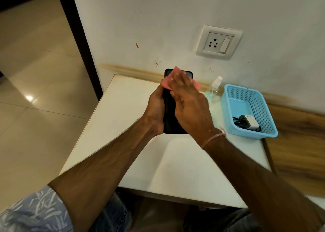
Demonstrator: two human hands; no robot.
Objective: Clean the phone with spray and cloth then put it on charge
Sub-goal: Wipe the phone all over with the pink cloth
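Your left hand (155, 107) grips the black phone (173, 119) along its left edge, fingers wrapped around it, holding it above the white surface (133, 108) in front of the blue basket (249, 108). Your right hand (190, 105) lies flat over the screen, pressing the pink cloth (169, 79) against the phone's upper end; its fingers are blurred. The clear spray bottle (215, 86) stands upright on the surface just left of the basket, near the wall. Inside the basket lies the white charger (249, 121) with its dark cable. The wall socket (218, 41) sits above the basket, to its left.
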